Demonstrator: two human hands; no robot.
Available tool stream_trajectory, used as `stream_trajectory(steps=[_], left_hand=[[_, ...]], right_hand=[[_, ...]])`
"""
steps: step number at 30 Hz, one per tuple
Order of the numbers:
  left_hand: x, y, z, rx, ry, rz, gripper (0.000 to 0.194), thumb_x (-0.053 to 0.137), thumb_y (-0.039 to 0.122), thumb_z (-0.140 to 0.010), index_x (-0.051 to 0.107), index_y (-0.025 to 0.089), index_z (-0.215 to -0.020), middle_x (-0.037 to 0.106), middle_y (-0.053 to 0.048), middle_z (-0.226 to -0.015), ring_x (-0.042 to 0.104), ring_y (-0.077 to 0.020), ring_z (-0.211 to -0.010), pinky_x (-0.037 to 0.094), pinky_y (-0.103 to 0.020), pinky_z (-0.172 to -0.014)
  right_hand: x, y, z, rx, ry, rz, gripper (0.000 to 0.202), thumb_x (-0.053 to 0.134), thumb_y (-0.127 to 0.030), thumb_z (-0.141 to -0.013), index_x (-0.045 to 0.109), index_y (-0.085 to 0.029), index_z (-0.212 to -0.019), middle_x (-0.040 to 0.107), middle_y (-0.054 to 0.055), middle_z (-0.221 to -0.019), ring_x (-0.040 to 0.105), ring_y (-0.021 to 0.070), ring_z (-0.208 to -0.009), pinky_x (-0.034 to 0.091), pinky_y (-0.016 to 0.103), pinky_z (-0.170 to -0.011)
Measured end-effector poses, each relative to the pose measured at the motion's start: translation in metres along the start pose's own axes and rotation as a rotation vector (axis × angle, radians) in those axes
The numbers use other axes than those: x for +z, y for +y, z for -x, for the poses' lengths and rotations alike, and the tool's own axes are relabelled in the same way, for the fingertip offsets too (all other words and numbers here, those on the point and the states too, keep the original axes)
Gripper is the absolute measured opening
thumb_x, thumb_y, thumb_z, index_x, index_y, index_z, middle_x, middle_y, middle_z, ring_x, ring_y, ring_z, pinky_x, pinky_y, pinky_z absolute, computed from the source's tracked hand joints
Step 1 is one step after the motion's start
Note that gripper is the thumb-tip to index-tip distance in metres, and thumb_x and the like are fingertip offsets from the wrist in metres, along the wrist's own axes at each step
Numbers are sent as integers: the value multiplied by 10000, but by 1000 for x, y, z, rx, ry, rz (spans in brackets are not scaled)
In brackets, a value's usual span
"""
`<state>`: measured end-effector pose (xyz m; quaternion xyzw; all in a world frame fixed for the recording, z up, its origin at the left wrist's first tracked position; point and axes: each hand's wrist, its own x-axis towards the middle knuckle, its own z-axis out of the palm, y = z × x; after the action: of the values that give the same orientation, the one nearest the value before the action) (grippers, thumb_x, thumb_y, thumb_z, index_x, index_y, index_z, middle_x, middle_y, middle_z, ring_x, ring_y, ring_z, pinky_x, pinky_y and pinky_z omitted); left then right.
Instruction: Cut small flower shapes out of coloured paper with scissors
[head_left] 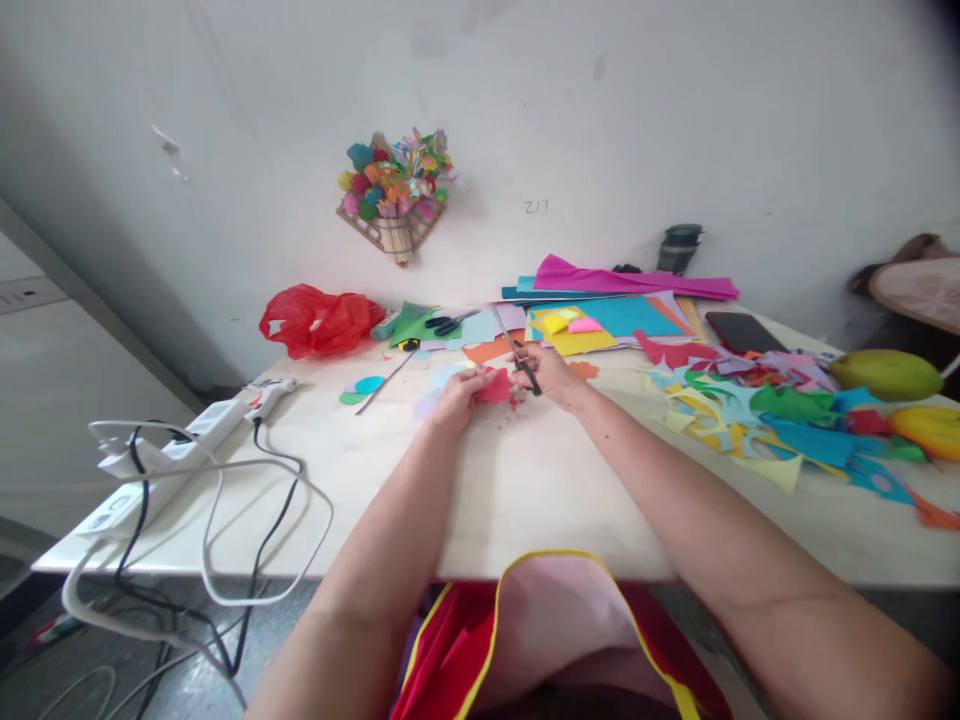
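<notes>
Over the middle of the table, my left hand pinches a small piece of red paper. Close on its right, my right hand is closed round a pair of scissors with dark handles. The blades point up and away from me, toward the back of the table. Tiny red scraps lie just below the hands. An orange paper flower shape rests beside my right hand, and pale blue and lilac paper pieces lie behind my left.
Paper scraps, a phone and mangoes occupy the right. Coloured sheets, black-handled scissors and a red plastic bag line the back. A power strip with loose cables crosses the left edge. Paper flowers hang on the wall.
</notes>
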<state>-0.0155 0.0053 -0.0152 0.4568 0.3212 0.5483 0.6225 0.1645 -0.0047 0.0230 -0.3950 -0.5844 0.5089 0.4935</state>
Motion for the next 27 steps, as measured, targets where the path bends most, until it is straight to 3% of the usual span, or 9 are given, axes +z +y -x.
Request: stream_trajectory(steps=[7,14,18,27], left_hand=[[1,1,4,-20,-26,-76,343,942,323,-497,717,138,-678,716,-59,-653,647,-163,-566,503,-265,-556],[1,2,4,42,26,-25,331,929,331,-506,688,151,-645,711,-39,-661,643,-147,-580,520,-256,-581],[2,3,3,43,50,11,356,933,323,-470,648,156,-602,697,-30,-641,635,-147,-567,526,-266,-580],[6,4,7,-12,-18,-85,391,934,347,-486,682,133,-695,708,-45,-674,652,-158,-598,510,-281,-611]], right_hand=[[-6,0,-2,-10,46,-12,430,866,-256,-524,599,-190,-854,606,-48,-581,573,111,-498,447,225,-478],[-13,3,-1,18,-46,3,466,835,-395,-587,599,-162,-915,635,-13,-596,566,113,-472,246,187,-371],[-14,6,-2,10,-47,23,430,838,-349,-590,607,-161,-901,616,-23,-576,565,114,-468,261,190,-377],[-6,2,-2,36,-3,-44,445,882,-170,-508,629,-168,-875,644,-34,-624,594,109,-528,447,207,-496]])
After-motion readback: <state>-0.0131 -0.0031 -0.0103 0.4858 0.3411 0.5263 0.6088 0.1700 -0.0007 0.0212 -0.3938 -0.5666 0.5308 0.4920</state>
